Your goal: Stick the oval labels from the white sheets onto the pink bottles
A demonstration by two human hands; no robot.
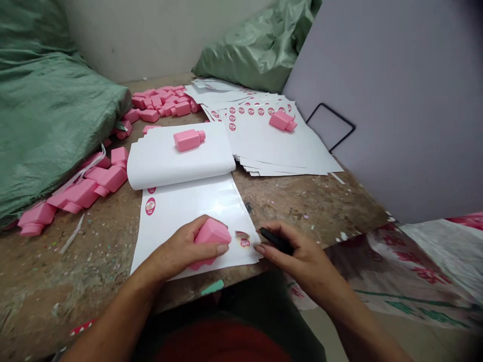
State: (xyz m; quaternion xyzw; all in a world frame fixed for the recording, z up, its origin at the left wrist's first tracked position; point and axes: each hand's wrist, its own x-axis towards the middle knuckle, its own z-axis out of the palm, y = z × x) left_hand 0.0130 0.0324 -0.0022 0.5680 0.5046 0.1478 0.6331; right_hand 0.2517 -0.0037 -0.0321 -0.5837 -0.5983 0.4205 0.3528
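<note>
**Bottle [212,232] and label [243,240] side by side near the surface's [277,201] front edge**

The left hand [183,249] grips the bottle, thumb across its near side, over the top sheet [181,218]. The right hand [300,249] is curled around a black tool [274,239], its fingertips at the sheet's right edge; whether they also pinch paper, I cannot tell. The label lies between both hands.

The sheet's glossy face could let the stack slide towards the front edge if either hand drags. A careless tool tip might crease or tear the label. Farther back, a loose bottle [188,140] lies on the curled-back pages [158,161]; should they spring flat, it could roll off.
</note>
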